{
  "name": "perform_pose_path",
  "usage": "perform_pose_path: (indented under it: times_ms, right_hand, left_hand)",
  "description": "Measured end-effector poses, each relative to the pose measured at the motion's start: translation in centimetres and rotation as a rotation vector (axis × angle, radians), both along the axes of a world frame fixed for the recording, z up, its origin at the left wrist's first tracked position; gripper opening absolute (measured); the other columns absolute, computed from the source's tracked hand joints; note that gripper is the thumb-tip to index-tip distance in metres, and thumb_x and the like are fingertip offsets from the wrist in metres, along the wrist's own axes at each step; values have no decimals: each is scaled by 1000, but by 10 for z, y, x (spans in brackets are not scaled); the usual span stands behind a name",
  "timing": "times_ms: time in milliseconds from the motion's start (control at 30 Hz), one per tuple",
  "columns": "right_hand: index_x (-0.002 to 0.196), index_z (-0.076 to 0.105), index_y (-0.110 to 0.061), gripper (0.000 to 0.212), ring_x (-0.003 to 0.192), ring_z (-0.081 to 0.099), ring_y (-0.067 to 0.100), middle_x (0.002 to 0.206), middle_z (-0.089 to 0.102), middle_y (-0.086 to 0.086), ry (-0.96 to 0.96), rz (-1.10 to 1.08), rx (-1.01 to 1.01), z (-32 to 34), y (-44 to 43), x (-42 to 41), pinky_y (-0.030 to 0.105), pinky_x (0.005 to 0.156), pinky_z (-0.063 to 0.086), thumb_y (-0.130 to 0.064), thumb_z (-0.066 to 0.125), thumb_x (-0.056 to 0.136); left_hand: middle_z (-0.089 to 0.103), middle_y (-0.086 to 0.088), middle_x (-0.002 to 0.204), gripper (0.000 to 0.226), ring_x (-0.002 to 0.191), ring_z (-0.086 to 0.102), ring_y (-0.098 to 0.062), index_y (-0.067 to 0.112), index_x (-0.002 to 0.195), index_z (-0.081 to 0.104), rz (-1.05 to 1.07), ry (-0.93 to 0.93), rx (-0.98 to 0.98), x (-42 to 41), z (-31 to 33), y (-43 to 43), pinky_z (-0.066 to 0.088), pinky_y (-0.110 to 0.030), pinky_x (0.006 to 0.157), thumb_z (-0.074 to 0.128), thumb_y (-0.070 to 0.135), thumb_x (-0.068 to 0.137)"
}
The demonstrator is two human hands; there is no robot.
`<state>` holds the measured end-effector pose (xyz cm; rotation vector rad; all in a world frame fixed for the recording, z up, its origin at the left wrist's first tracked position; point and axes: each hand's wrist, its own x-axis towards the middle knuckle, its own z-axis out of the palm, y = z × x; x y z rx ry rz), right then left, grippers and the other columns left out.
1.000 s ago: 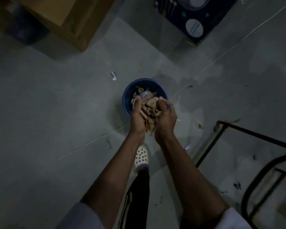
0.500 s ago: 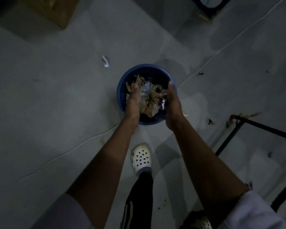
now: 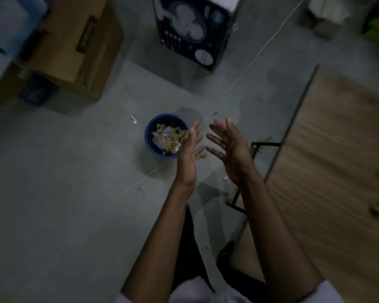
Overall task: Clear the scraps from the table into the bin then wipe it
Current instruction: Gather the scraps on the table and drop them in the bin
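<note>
Centre of frame: left grip (image 3: 189,154) and right grip (image 3: 233,153), fingers spread, empty, palms facing. Just left, the round dark-blue bin (image 3: 155,124) on the grey floor (image 3: 53,171) holds tan crumpled scraps (image 3: 170,137); wood-grain worktop (image 3: 337,149) at right.

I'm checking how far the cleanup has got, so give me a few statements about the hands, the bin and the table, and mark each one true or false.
1. The left hand and right hand are both open and empty. True.
2. A small white scrap lies on the floor left of the blue bin. True.
3. The bin is empty. False: scraps lie piled inside it.
4. The bin stands on the table. False: it stands on the floor, left of the wooden table.
</note>
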<state>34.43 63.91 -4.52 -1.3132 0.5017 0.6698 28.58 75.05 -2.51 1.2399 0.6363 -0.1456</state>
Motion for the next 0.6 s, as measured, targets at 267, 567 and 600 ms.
perform_pose_path:
  times_ms: [267, 567, 600]
  right_hand:
    - [123, 69, -26, 39, 111, 68, 13, 120, 73, -7, -248, 120, 7, 160, -199, -119, 36, 89, 53, -52, 63, 95]
    - [134, 63, -14, 51, 122, 67, 17, 128, 72, 1, -336, 52, -35, 173, -415, -278, 27, 95, 56, 4, 74, 88]
    - [134, 64, -12, 49, 120, 68, 18, 126, 73, 2, -352, 13, -69, 168, -429, -287, 29, 94, 56, 4, 73, 89]
  left_hand:
    - [13, 0, 170, 82, 157, 9, -15, 24, 162, 16, -670, -450, 895, -114, 108, -186, 18, -50, 125, 46, 42, 88]
    - [-25, 8, 167, 122, 153, -28, -20, 35, 162, -3, -1164, -662, 1091, -210, 128, -397, 10, -78, 112, 72, 36, 66]
    - [-29, 8, 166, 124, 152, -30, -21, 37, 162, -6, -1184, -672, 1089, -218, 126, -412, 13, -76, 113, 72, 39, 65]
